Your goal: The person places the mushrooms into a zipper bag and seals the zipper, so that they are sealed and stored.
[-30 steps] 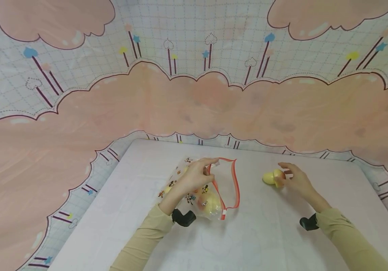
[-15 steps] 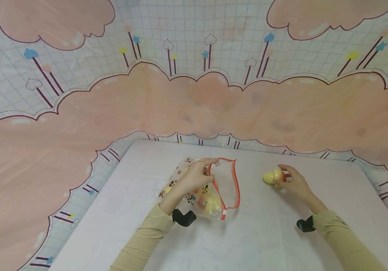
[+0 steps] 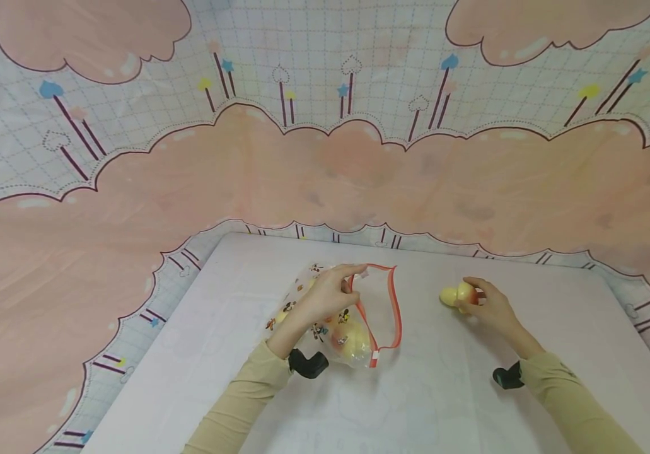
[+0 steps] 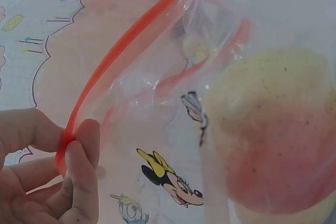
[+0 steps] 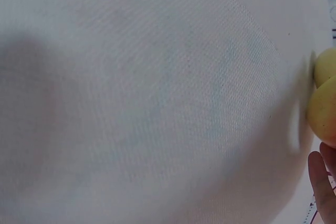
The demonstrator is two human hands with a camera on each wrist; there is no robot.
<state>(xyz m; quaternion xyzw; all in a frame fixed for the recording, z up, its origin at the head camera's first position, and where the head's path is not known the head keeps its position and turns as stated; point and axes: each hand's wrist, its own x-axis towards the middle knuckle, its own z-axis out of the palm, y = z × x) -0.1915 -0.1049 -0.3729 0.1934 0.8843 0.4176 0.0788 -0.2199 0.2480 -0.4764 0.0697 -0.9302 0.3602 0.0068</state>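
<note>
My left hand (image 3: 326, 295) pinches the red zip edge of a clear plastic zip bag (image 3: 394, 309), whose mouth gapes to the right. The bag carries printed cartoon figures, and yellow-red fruits show through its film; a large one (image 4: 278, 129) fills the right side of the left wrist view. Farther right, my right hand (image 3: 495, 309) grips a yellow-and-red peach (image 3: 466, 292) between thumb and fingers. Left of the peach, overlapping it in the head view, is a smaller yellow fruit (image 3: 447, 297). Only fingertips (image 5: 319, 177) of the right hand enter the right wrist view, under the peach.
A white table (image 3: 415, 391) lies beneath everything, its far edge meeting a cartoon-printed cloth backdrop (image 3: 313, 183). Black devices (image 3: 309, 364) are strapped at both wrists, just above the tabletop. Bare white tabletop separates the bag from the two fruits.
My right hand has come slightly left and its fingers have closed round the peach. The left hand and the bag stay put.
</note>
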